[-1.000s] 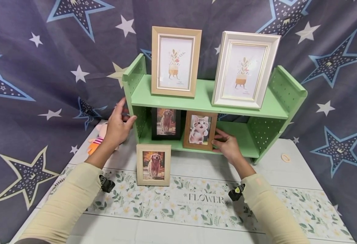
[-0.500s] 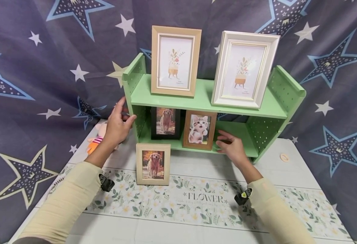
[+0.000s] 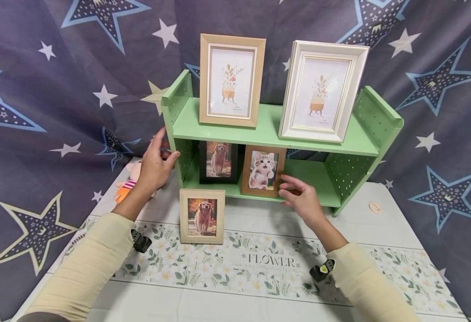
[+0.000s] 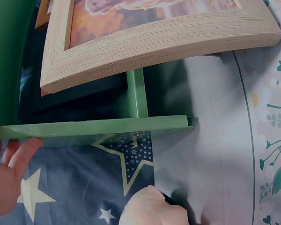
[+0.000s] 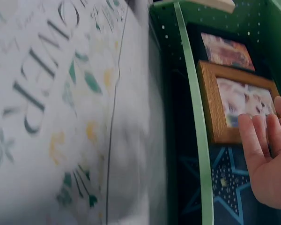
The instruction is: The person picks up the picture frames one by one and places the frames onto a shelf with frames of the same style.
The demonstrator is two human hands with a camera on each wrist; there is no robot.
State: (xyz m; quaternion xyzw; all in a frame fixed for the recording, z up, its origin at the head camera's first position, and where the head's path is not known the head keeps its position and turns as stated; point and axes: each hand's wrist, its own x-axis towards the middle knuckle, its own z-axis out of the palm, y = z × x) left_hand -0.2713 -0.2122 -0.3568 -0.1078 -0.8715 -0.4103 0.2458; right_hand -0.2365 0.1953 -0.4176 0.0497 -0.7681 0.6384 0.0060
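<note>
The left hand (image 3: 156,167) touched the shelf's (image 3: 269,134) left side with extended fingers; the right hand (image 3: 305,203), fingers loosely parted and holding nothing, was at the cat frame's (image 3: 262,172) right edge; that frame stood on the lower level.

Dk starry curtain (image 3: 126,67), wht flwr tablecloth (image 3: 235,302)

my left arm (image 3: 82,264) and my right arm (image 3: 368,277) both reach out in front of me. my left hand (image 3: 155,167) has its fingers (image 3: 155,142) pointing up and its thumb (image 3: 172,159) sticking out to the right. my right hand (image 3: 304,201) leans in toward the middle, with its fingers a little bent and a bit apart.
</note>
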